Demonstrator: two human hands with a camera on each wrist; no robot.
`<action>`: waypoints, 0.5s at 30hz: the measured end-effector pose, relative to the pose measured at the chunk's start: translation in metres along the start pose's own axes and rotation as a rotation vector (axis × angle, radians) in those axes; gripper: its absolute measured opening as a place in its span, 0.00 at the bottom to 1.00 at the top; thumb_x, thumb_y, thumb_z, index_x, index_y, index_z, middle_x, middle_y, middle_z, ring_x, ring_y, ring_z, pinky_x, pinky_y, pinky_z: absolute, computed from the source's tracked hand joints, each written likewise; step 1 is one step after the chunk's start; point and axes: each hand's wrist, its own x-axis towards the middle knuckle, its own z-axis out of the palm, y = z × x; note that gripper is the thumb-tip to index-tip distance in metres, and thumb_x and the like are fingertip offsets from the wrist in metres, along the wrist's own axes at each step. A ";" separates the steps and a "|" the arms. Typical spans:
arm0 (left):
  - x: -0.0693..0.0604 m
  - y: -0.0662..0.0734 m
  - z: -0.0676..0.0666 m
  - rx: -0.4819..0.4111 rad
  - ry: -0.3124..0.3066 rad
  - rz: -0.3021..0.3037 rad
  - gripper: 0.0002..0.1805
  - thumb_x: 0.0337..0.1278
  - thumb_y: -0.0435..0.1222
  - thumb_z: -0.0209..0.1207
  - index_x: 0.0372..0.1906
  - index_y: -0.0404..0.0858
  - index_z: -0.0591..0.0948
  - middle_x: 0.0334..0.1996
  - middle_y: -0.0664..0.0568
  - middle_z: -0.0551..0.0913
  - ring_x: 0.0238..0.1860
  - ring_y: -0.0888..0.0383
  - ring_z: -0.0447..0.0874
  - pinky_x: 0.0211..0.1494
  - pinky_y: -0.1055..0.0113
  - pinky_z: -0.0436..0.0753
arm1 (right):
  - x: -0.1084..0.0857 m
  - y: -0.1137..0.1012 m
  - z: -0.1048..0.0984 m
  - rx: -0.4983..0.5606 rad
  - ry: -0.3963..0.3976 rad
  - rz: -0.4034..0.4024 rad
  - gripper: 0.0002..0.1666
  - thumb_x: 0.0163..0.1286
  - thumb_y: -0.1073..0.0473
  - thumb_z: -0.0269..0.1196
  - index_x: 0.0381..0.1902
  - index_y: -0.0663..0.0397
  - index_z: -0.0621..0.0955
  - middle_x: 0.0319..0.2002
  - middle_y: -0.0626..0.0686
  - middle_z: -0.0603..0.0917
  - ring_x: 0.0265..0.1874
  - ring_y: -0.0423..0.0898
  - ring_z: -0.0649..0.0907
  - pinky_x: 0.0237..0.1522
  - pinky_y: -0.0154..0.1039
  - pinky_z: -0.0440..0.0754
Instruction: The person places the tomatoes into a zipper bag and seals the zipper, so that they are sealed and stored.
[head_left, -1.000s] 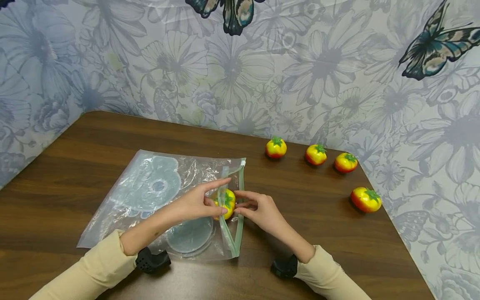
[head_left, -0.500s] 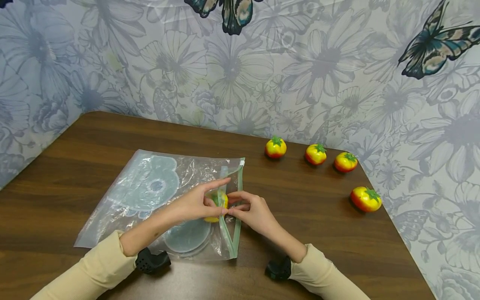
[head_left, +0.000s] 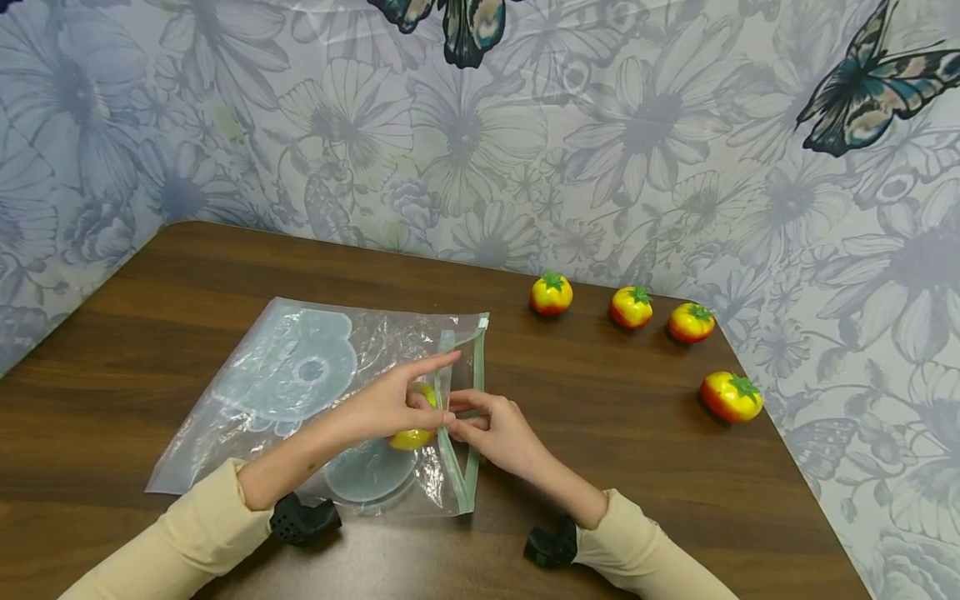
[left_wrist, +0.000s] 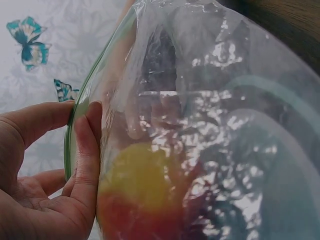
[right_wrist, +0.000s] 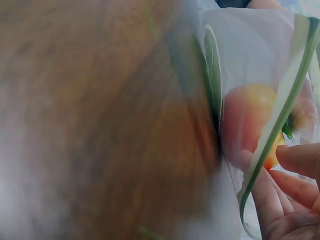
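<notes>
A clear slider zip bag (head_left: 393,337) with a green zip strip lies on the table, its mouth facing right. My left hand (head_left: 386,410) pinches the upper lip of the mouth, with the index finger stretched out above it. Inside the bag, just past the mouth, is a yellow-and-red toy tomato (head_left: 408,439), partly hidden by my left hand; the left wrist view shows this tomato (left_wrist: 137,180) through the plastic. My right hand (head_left: 501,429) reaches into the mouth, fingers extended at the tomato's near side. In the right wrist view its fingertips appear to touch the tomato (right_wrist: 245,117).
Several more toy tomatoes stand at the right: one at the back (head_left: 551,295), others along the right edge, the nearest one (head_left: 731,397) by itself. Pale blue-grey printed shapes (head_left: 300,362) show on the bag. Patterned cloth (head_left: 480,150) hangs behind the brown table (head_left: 150,333).
The toy tomato has moved left through the bag's mouth, deeper inside. My right hand has followed it leftward into the mouth. My left hand keeps its pinch on the lip.
</notes>
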 end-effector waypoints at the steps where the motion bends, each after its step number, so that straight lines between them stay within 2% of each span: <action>1: 0.000 0.000 0.000 0.007 0.002 0.000 0.43 0.54 0.32 0.64 0.73 0.41 0.55 0.18 0.41 0.80 0.13 0.60 0.66 0.13 0.72 0.62 | 0.000 0.000 0.001 0.005 -0.010 -0.001 0.18 0.65 0.70 0.60 0.53 0.70 0.76 0.45 0.63 0.81 0.39 0.51 0.84 0.36 0.37 0.81; 4: 0.001 0.002 0.001 0.016 0.005 0.001 0.43 0.55 0.33 0.64 0.73 0.41 0.55 0.20 0.41 0.82 0.14 0.58 0.71 0.12 0.72 0.61 | 0.000 0.000 0.002 0.000 -0.041 -0.008 0.16 0.66 0.72 0.57 0.52 0.71 0.76 0.45 0.63 0.81 0.38 0.49 0.84 0.36 0.37 0.81; 6: 0.001 0.002 0.001 0.005 0.001 0.008 0.43 0.55 0.32 0.63 0.73 0.40 0.54 0.21 0.41 0.82 0.18 0.54 0.77 0.14 0.70 0.67 | 0.001 0.001 0.003 -0.007 -0.062 -0.012 0.14 0.67 0.71 0.55 0.50 0.70 0.78 0.42 0.59 0.82 0.35 0.44 0.84 0.35 0.35 0.81; 9: 0.002 0.001 0.001 -0.010 -0.005 0.025 0.43 0.55 0.31 0.64 0.72 0.37 0.54 0.21 0.40 0.82 0.25 0.47 0.82 0.23 0.66 0.77 | 0.001 0.003 0.004 0.018 -0.096 -0.010 0.12 0.68 0.72 0.53 0.47 0.68 0.79 0.33 0.53 0.81 0.29 0.38 0.80 0.32 0.32 0.79; 11: 0.003 0.000 0.001 -0.019 -0.009 0.032 0.43 0.55 0.30 0.63 0.72 0.36 0.54 0.21 0.39 0.82 0.26 0.45 0.82 0.29 0.62 0.80 | 0.001 0.005 0.004 0.056 -0.115 0.001 0.13 0.69 0.72 0.52 0.48 0.69 0.78 0.33 0.53 0.81 0.29 0.38 0.79 0.33 0.33 0.79; 15: 0.003 0.000 0.002 -0.016 -0.007 0.026 0.43 0.55 0.30 0.63 0.72 0.36 0.54 0.20 0.40 0.82 0.25 0.47 0.82 0.29 0.62 0.80 | 0.000 0.005 0.004 0.104 -0.135 0.033 0.15 0.69 0.72 0.51 0.51 0.70 0.77 0.36 0.54 0.80 0.31 0.38 0.78 0.36 0.34 0.79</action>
